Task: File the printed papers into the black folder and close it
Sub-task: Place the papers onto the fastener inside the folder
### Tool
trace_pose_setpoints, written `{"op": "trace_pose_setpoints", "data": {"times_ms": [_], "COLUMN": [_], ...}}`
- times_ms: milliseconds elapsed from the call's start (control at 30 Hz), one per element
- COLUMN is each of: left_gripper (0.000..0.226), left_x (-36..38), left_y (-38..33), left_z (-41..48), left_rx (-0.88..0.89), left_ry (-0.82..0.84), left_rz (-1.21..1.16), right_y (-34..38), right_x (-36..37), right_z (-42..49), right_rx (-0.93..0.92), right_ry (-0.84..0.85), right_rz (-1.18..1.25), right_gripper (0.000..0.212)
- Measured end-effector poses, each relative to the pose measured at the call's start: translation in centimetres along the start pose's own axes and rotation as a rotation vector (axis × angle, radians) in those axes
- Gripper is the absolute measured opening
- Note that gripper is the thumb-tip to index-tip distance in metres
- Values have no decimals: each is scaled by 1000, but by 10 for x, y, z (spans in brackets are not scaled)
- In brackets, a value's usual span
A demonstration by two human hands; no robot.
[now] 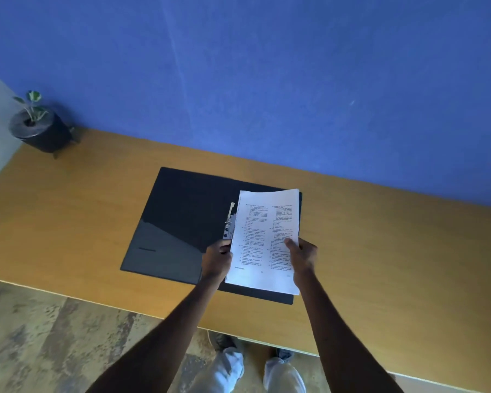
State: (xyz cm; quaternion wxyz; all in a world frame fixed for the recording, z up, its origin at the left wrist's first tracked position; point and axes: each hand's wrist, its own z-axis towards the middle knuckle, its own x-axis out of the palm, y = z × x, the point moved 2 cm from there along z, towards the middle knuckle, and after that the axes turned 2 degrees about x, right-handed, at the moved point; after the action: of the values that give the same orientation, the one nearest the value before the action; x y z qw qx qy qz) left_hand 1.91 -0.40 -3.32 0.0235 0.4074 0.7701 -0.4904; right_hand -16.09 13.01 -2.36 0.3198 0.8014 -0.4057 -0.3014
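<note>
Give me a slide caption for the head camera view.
Both hands, left hand and right hand, hold printed papers over the open black folder on a wooden desk.

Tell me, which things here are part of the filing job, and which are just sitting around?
Part of the job:
- printed papers, held by the left hand and right hand
- black folder, lying open on the desk
- its metal clip

Just there:
- potted plant in the desk's far corner
</note>
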Motion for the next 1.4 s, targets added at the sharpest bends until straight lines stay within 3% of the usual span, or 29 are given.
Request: {"op": "trace_pose_setpoints", "data": {"times_ms": [400,733,833,1167,1400], "left_gripper": [49,47,48,45,43], "left_x": [2,-8,-6,-6,-6], "left_y": [6,14,14,13,13], "left_z": [2,8,6,7,7], "left_rx": [41,53,86,127,136], "left_ry": [-66,-100,-103,-98,-107], "left_rz": [53,90,141,197,227], "right_y": [-8,-13,-13,-6,0], "right_x": [3,19,19,22,28], "right_z": [3,6,6,0,1], "right_rx": [26,19,10,-29,-83], "right_ry": [-53,-73,-87,-93,-77], "right_rz": [-44,-29,-59,-154,-475], "right_gripper": [38,29,17,31,62]}}
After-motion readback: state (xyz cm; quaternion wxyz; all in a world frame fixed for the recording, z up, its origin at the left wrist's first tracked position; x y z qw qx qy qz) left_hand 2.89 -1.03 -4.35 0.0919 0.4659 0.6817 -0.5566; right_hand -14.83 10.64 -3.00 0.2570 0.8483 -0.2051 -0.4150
